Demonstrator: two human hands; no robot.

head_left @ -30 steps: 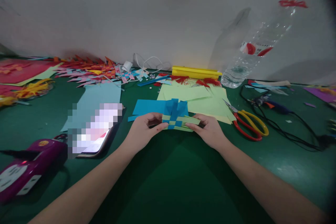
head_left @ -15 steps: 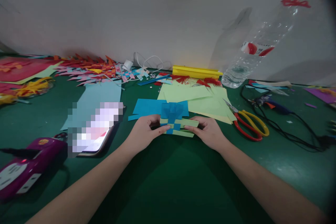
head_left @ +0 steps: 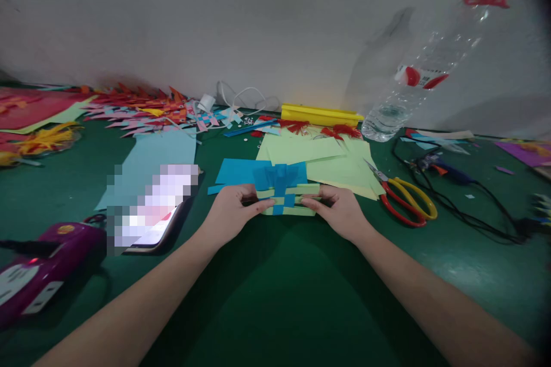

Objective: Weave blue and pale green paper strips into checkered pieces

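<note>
Head view looks down on a dark green tabletop (head_left: 275, 298) that runs to a pale wall at the far edge. At far left lies a spread of red, orange and pink woven paper pieces (head_left: 142, 106), and nearer, left of centre, a long pale blue paper sheet (head_left: 150, 157) with a blurred-out phone (head_left: 150, 215) lying on its near end. A magenta plastic device (head_left: 38, 269) sits at the near left edge. Right of centre a stack of pale green paper sheets (head_left: 327, 160) lies flat, with a flat yellow box (head_left: 321, 116) beyond it against the wall and a clear plastic water bottle (head_left: 413, 86) leaning to the far right. Red-and-yellow-handled scissors (head_left: 404, 200) lie just right of the green stack, near a tangle of black cable (head_left: 469, 212). A flat blue paper sheet (head_left: 235, 171) lies just beyond the hands. In the middle, the small woven piece of blue and pale green paper strips (head_left: 284, 198) is held just above the tabletop, between both hands. The left hand (head_left: 230, 212) has its grip closed on the left side of the weave, thumb on top of a green strip. The right hand (head_left: 338, 209) pinches the right side in the same way, fingers curled under and thumb pressing down.
</note>
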